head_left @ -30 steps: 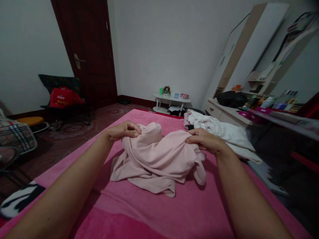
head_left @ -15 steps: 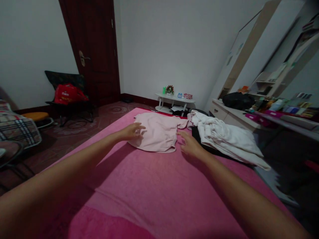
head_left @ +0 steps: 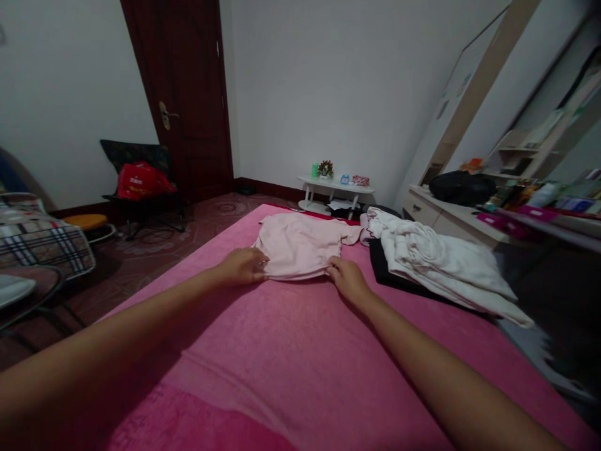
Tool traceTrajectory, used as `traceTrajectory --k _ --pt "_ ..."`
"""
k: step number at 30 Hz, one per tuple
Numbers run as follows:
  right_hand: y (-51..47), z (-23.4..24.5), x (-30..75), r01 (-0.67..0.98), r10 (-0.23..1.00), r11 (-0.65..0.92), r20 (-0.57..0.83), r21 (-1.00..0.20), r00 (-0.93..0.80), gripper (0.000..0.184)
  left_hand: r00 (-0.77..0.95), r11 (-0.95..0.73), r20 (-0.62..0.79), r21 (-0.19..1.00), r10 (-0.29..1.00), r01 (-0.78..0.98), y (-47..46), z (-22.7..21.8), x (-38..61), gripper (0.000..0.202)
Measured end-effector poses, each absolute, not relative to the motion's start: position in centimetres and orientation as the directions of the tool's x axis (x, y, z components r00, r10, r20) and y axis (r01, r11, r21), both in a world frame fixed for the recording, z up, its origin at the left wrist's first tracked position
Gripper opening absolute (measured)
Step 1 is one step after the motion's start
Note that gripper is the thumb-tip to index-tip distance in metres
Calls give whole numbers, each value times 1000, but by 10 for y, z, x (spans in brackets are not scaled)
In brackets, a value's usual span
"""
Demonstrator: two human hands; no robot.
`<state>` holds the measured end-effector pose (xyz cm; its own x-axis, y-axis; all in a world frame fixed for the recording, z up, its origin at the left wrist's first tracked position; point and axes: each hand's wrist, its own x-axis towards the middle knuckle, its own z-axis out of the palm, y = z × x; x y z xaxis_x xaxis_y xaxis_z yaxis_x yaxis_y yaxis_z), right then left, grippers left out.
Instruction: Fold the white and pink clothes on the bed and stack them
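Observation:
A pale pink garment [head_left: 300, 245] lies spread flat near the far end of the pink bed cover [head_left: 291, 351]. My left hand [head_left: 244, 265] pinches the garment's near left corner, fingers closed on the cloth. At the near right corner my right hand [head_left: 346, 277] also grips the hem. Both arms stretch forward over the bed.
A white garment [head_left: 436, 257] lies heaped on a dark one [head_left: 382, 270] at the bed's right. A dresser [head_left: 451, 219] with a black bag and bottles stands to the right. A low white table [head_left: 335, 188], a dark door [head_left: 183, 94] and a chair with a red bag [head_left: 141, 180] are beyond.
One second ago both hands held the pink garment bunched up close to me. It was then laid flat farther away, and my hands have now closed on its near corners.

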<state>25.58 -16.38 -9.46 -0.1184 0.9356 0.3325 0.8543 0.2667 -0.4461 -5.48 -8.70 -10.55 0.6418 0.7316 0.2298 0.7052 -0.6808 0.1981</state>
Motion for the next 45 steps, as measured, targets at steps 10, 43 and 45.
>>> traceTrajectory --k 10,43,45 --pt "-176 -18 286 688 827 283 534 -668 178 32 251 -398 450 271 857 876 -72 -85 -38 22" --pt "-313 -7 307 888 860 290 -311 -357 -406 14 790 -292 -373 783 486 549 -181 -5 -77 9" --pt "-327 -13 300 909 866 269 -333 -319 -373 13 809 -364 -406 741 425 564 -192 -5 -74 11"
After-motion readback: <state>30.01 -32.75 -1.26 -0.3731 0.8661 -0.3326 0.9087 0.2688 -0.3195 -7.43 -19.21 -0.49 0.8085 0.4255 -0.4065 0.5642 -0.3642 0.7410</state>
